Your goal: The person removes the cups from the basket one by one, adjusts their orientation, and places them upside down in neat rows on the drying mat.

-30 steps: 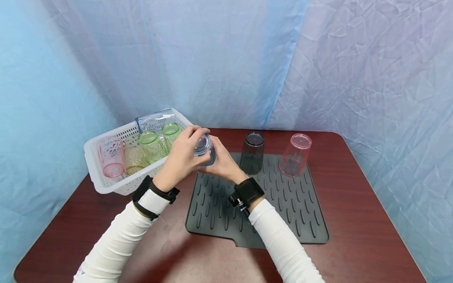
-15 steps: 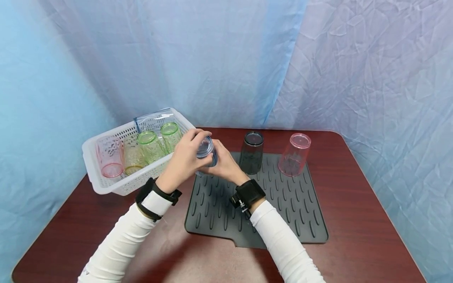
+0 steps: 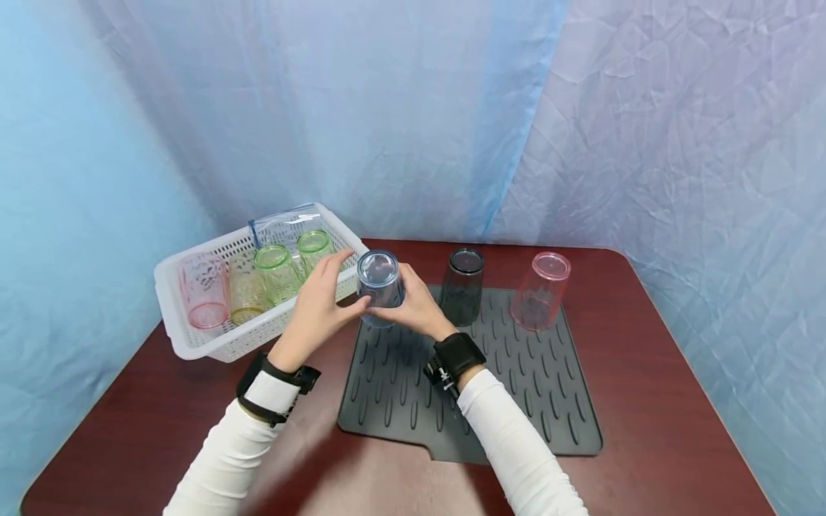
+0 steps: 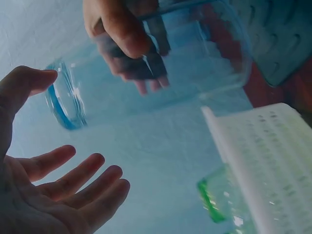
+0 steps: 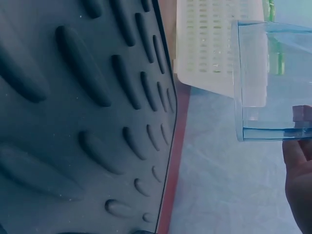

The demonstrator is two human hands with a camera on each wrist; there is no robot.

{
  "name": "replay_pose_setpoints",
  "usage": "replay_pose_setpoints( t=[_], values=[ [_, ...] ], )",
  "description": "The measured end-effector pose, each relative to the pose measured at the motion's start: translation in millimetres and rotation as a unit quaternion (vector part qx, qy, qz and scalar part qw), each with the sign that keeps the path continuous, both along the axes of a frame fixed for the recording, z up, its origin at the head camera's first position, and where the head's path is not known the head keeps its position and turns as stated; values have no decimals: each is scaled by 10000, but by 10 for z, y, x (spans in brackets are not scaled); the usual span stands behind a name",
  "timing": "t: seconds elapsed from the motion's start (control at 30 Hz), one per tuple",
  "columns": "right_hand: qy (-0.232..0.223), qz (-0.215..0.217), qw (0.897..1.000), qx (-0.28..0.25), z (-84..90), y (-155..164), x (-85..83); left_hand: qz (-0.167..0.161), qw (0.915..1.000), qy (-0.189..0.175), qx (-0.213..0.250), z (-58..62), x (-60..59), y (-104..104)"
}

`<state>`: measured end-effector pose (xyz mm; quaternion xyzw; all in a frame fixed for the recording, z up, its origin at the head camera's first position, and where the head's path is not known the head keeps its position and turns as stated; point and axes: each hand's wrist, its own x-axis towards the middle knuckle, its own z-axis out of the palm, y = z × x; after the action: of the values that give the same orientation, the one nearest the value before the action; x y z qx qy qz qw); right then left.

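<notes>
Over the ribbed drying mat's point(image 3: 510, 373) far-left corner, our right hand point(image 3: 416, 309) gripped an upturned blue cup point(image 3: 379, 287). Our left hand point(image 3: 316, 312) hovered open beside it. With one-handed support, we judged the cup could slip sideways.

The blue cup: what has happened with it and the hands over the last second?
The left hand has let go of the blue cup and opened beside it; the right hand alone now holds it, inverted, lower toward the mat. The basket, black cup and pink cup stayed put.
</notes>
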<state>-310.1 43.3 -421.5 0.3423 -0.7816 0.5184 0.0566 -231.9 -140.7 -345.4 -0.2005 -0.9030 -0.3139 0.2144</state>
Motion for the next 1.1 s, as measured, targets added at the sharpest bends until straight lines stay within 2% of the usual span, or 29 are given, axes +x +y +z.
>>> replay_pose_setpoints(
  t=[0.27, 0.57, 0.8, 1.1],
  values=[
    [-361, -376, 9986, 128, -99, -6, -106, 195, 9996, -103, 159, -223, 115, -200],
    [-424, -642, 9970, 56, -257, -35, -237, 415, 9989, -204, 116, -464, 247, -274],
    [-456, -858, 9953, -34, -325, -58, -338, 479, 9985, -197, 178, -555, 273, -276],
    [-735, -933, 9929, 27, -408, -86, -407, 536, 9979, -269, 238, -581, 299, -283]
  ],
)
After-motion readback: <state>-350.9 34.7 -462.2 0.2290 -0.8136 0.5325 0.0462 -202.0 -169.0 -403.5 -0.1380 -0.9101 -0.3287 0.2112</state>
